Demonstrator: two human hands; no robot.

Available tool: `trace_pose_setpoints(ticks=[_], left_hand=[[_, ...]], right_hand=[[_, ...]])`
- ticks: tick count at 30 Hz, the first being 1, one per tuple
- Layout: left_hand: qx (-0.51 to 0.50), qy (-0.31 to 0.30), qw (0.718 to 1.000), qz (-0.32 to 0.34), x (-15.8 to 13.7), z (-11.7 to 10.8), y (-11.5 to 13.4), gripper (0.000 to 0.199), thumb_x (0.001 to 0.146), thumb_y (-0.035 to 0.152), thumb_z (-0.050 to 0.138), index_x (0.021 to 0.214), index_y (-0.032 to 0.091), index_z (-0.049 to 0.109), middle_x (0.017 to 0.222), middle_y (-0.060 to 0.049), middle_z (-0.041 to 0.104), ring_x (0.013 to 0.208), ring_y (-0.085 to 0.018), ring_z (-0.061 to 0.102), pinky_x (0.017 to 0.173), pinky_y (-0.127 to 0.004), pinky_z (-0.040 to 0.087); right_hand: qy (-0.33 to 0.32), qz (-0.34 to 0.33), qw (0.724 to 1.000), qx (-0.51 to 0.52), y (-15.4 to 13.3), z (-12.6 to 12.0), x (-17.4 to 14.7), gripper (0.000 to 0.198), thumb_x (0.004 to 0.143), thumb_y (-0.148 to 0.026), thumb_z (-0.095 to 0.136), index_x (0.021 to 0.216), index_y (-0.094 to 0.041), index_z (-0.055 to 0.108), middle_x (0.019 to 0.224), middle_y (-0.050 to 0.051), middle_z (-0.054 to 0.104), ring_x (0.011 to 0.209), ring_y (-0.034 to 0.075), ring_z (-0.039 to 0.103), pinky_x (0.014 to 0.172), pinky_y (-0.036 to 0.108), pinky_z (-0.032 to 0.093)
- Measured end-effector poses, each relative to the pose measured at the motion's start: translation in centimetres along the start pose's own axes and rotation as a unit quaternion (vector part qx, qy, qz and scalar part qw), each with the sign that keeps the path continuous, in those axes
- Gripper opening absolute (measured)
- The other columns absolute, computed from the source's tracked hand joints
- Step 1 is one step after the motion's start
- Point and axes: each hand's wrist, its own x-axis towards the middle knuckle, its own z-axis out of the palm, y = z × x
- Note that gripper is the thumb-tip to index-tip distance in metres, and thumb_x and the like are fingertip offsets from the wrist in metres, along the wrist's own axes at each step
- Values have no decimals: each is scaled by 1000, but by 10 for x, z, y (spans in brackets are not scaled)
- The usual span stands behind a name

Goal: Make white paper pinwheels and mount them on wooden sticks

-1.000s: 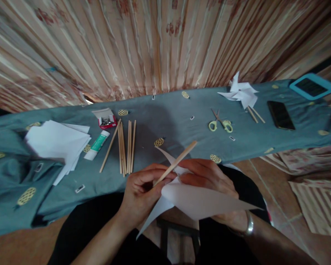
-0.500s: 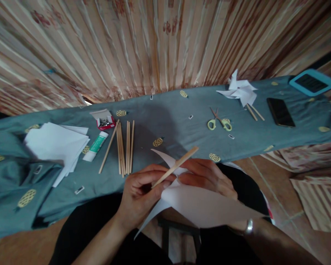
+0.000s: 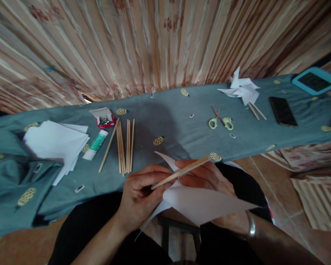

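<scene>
While left fingers (image 3: 147,179) pinch a stick (image 3: 191,167) and right fingers (image 3: 195,181) paper (image 3: 201,204), the stick has swung rightward.

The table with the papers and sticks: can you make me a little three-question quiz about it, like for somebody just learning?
1. Pick one. Which of these lies between the stack of white paper and the loose sticks?
a) phone
b) green-and-white tube
c) blue-framed tablet

2. True or false? The scissors lie on the patterned cloth with their blade tips apart.

3. Fill in the missing word. The left grip holds a wooden ____ that slants over the folded white paper.

Key:
1. b
2. True
3. stick
</scene>
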Motion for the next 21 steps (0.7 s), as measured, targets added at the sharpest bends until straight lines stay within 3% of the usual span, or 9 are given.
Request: trace_pose_setpoints(ticks=[5,21], left_hand=[[-4,9,1000,-3,-1,-1,-2,19,82,9,69,90,21,82,88,-5,77,79,-13,71,71,-16,54],[3,9,1000,-23,0,1,4,15,82,12,70,84,20,83,82,-8,76,73,-15,70,64,-20,55]], right_hand=[[53,-23,998,26,2,-5,2,29,97,-23,43,118,-15,63,123,14,70,119,25,62,95,42,58],[42,-16,998,39,2,1,-4,28,96,-25,50,119,-17,64,128,15,69,121,30,63,94,47,60]])
